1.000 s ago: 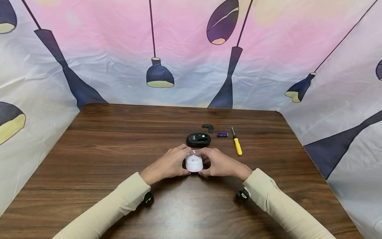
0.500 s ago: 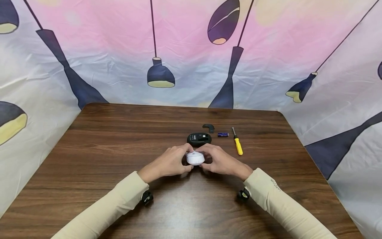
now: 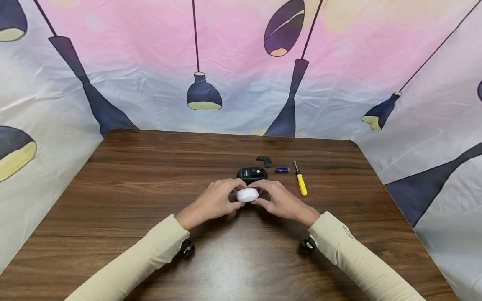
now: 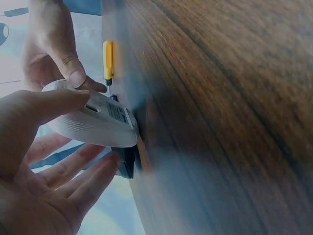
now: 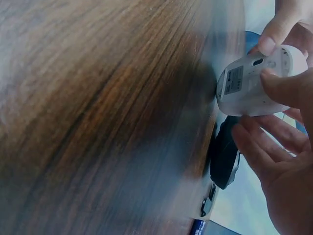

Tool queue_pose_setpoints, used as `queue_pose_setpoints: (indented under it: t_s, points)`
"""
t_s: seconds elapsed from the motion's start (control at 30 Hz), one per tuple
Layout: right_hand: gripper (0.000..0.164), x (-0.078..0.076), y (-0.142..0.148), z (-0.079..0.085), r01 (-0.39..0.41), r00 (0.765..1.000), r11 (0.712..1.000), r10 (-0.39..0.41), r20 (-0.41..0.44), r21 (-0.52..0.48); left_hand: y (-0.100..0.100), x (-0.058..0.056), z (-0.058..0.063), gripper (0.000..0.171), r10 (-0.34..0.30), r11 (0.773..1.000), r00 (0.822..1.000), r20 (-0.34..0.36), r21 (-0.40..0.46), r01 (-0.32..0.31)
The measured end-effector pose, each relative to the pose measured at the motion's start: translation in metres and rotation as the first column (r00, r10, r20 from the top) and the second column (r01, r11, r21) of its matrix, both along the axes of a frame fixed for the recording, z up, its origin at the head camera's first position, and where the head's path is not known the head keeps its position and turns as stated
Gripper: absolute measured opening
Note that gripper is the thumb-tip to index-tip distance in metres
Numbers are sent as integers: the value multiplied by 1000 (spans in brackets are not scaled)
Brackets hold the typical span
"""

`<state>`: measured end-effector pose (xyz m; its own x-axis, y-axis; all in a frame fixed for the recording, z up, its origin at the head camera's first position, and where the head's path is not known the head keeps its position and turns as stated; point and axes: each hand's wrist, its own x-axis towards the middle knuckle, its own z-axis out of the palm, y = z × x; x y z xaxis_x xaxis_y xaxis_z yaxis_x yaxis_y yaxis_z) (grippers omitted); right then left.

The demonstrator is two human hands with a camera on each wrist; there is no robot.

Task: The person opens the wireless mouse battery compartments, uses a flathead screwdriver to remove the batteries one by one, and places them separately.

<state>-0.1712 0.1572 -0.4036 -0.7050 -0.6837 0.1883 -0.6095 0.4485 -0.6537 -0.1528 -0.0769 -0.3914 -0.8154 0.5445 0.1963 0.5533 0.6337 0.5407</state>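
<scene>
Both hands hold a white computer mouse (image 3: pixel 247 195) above the table's middle. My left hand (image 3: pixel 214 198) pinches its left side between thumb and fingers, and my right hand (image 3: pixel 280 201) grips the right side. Tilted up, the white mouse (image 5: pixel 239 83) shows its underside in the right wrist view, with a grey label and a small dark slot; both thumbs press on this face. Just beyond the hands lies a black mouse (image 3: pixel 246 172), belly up with an uncovered battery slot. In the left wrist view, the black mouse (image 4: pixel 126 164) is partly hidden behind the white one.
Behind the black mouse lies a curved black battery cover (image 3: pixel 265 159). A blue battery (image 3: pixel 282 169) is to its right, then a screwdriver (image 3: pixel 302 184) with a yellow handle. The brown wooden table (image 3: pixel 150 167) ends at a printed cloth backdrop (image 3: pixel 158 83).
Both hands have tilted the white mouse, so its top has turned away from the head view. They have also moved it slightly farther from the body, toward the black mouse.
</scene>
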Motion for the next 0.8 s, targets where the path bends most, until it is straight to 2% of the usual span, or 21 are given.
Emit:
queue_pose_setpoints:
  t_s: [0.17, 0.37, 0.57, 0.8]
  points:
    - [38, 0, 1, -1, 13, 997, 1000, -14, -73, -18, 0, -1, 1, 34, 3, 999, 1000, 12, 40, -4]
    - [46, -1, 0, -1, 36, 992, 999, -38, -117, -26, 1, -3, 0, 34, -6, 995, 999, 47, 97, 1]
    - [49, 0, -2, -1, 59, 990, 997, -64, -126, -41, -1, -4, 1, 35, -16, 991, 995, 103, 133, 2]
    - [47, 1, -5, 1, 96, 989, 995, -100, -112, -38, -2, -4, 2, 42, 4, 987, 986, 164, 156, -30]
